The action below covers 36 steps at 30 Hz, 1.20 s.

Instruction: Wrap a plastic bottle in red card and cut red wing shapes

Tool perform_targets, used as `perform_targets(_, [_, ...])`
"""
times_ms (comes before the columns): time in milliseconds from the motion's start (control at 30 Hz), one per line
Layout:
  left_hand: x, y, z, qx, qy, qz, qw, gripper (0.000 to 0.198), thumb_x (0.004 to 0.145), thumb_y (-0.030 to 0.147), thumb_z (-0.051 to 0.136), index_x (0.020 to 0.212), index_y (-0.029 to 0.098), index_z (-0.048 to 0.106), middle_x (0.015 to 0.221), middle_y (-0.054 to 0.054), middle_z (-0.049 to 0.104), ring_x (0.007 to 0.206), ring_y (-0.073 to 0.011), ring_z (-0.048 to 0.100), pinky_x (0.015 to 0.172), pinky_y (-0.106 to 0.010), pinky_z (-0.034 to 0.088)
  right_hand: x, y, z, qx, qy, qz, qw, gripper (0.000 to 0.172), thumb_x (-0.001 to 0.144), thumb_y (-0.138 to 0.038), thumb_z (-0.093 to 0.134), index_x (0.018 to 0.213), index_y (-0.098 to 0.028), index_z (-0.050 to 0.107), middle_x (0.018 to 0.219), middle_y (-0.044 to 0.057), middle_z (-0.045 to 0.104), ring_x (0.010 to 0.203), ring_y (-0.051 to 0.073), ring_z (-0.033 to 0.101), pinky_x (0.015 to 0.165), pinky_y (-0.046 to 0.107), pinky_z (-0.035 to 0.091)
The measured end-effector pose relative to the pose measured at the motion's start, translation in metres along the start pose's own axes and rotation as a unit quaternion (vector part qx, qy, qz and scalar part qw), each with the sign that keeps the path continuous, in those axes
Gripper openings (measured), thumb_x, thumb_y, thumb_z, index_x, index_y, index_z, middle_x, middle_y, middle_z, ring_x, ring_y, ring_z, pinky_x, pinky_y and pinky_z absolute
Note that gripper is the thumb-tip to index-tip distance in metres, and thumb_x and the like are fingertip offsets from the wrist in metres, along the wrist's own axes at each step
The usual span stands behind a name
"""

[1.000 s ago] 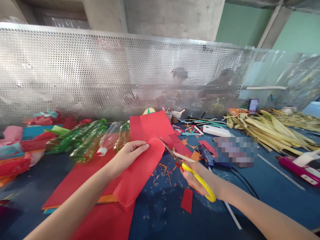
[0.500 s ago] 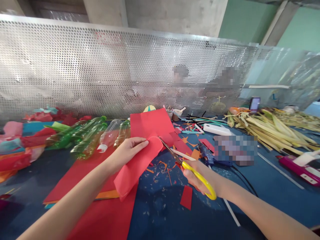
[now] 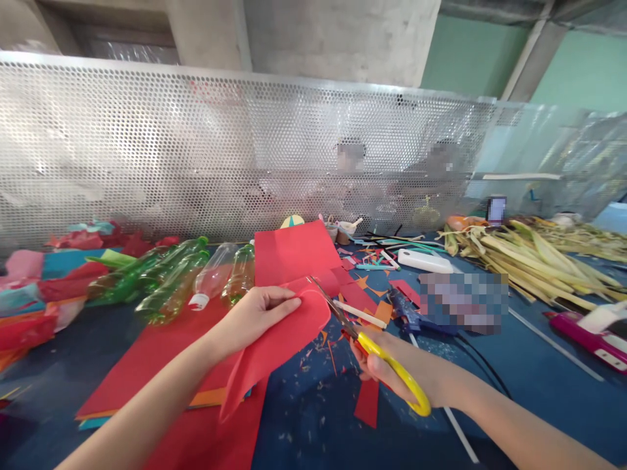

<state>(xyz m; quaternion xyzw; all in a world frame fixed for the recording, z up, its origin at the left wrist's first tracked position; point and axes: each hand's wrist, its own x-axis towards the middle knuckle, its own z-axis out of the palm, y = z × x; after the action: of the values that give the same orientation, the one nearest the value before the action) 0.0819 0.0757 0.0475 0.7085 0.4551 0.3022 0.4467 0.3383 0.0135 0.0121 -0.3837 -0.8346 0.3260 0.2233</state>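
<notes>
Along the near side of the blue table [image 3: 304, 437], we note a red sheet [image 3: 210, 431] partly under our left forearm; just beyond it, a paper stack [image 3: 132, 372], red on top, orange and blue at its edge. Red strip [image 3: 367, 411] on the tabletop below our right hand [image 3: 411, 359], whose fingers grip yellow-handled scissors [image 3: 394, 365]. Our left hand [image 3: 257, 320] pinches a red paper piece [image 3: 289, 336] between thumb and fingers; it slants above the tabletop in the middle, between our hands, scissor tips at its rounded far end. We cannot tell how far the blades are parted. Small scraps near the scissors; a white stick [image 3: 365, 315] just beyond the blades. To the right, a blue glue gun [image 3: 406, 310] with dark cord. Farther left, green and clear bottles [image 3: 171, 287] lying down, crumpled paper [image 3: 24, 323] beside them. Farther right, a heap of pale husks [image 3: 543, 254]. Behind everything, a perforated screen [image 3: 147, 143]; through it we make out two people, indistinct. Last, a concrete wall [image 3: 337, 39].
</notes>
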Motion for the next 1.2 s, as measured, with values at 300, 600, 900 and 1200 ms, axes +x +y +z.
perform_targets(300, [0.002,-0.002,-0.004,0.018,-0.03,0.003,0.999,0.033,0.078,0.051,0.059,0.067,0.021,0.07,0.069,-0.001,0.067,0.059,-0.0162,0.055,0.051,-0.023,0.04,0.002,-0.005,-0.002,0.017,-0.014,0.002,1.0,0.059,0.089,-0.073,0.019,0.084,-0.02,0.043,0.079,0.003,0.046,0.064,0.014,0.046,0.059,0.028,0.046])
perform_targets(600, [-0.003,0.0,0.011,0.29,0.285,0.181,0.895,0.026,0.081,0.042,0.057,0.093,0.021,0.065,0.098,-0.01,0.067,0.098,-0.0291,0.058,0.093,-0.041,0.039,0.012,0.011,0.011,0.171,-0.027,0.078,0.982,0.06,0.081,-0.082,0.024,0.076,-0.023,0.033,0.063,-0.007,0.028,0.048,0.008,0.034,0.046,0.024,0.049])
perform_targets(900, [-0.03,-0.011,0.096,-0.06,-0.149,-0.024,0.987,0.046,0.08,0.066,0.049,0.081,0.02,0.051,0.063,0.003,0.05,0.051,-0.0114,0.044,0.05,-0.024,0.035,0.007,0.004,0.009,0.163,0.012,0.004,0.987,0.06,0.086,-0.077,0.023,0.084,-0.02,0.041,0.068,-0.003,0.04,0.048,0.008,0.043,0.042,0.021,0.043])
perform_targets(1200, [-0.027,-0.032,0.088,-0.257,0.065,0.057,0.963,0.052,0.071,0.071,0.059,0.08,0.019,0.061,0.076,-0.003,0.058,0.073,-0.0192,0.052,0.072,-0.033,0.045,0.005,0.007,0.015,0.167,0.036,-0.082,0.982,0.065,0.081,-0.082,0.025,0.091,-0.02,0.041,0.068,-0.004,0.037,0.051,0.009,0.033,0.043,0.022,0.035])
